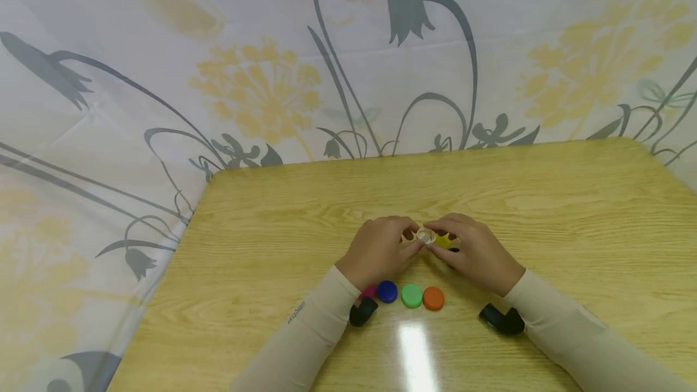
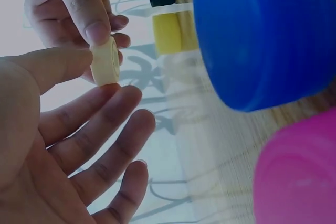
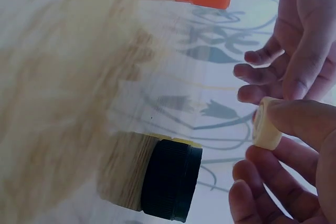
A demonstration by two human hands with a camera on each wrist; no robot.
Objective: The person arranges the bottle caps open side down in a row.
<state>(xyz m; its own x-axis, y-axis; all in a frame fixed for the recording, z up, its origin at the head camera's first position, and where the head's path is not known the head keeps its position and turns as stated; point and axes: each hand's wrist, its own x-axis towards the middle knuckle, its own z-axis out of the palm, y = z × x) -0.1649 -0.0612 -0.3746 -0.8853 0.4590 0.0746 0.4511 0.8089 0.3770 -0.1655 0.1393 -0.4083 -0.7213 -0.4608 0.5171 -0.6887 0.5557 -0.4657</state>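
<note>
A cream bottle cap point(image 1: 426, 235) is held up between both hands over the table, a ring-like side showing in the head view. My left hand point(image 1: 381, 247) pinches it between thumb and index finger, the other fingers spread apart in the left wrist view. From the opposite side my right hand point(image 1: 479, 253) pinches the same cap, its thumb on the cap's wall point(image 3: 269, 123). Just beyond the right fingers lie a yellow cap point(image 2: 168, 34) and a black cap point(image 3: 170, 179), both largely covered by that hand in the head view.
Nearer the body, a row of caps lies on the wooden table point(image 1: 272, 247): pink point(image 1: 368, 291), partly behind the left wrist, then blue point(image 1: 387, 291), green point(image 1: 412, 296) and orange point(image 1: 434, 299). A flower-printed cloth point(image 1: 348, 65) hangs behind the table.
</note>
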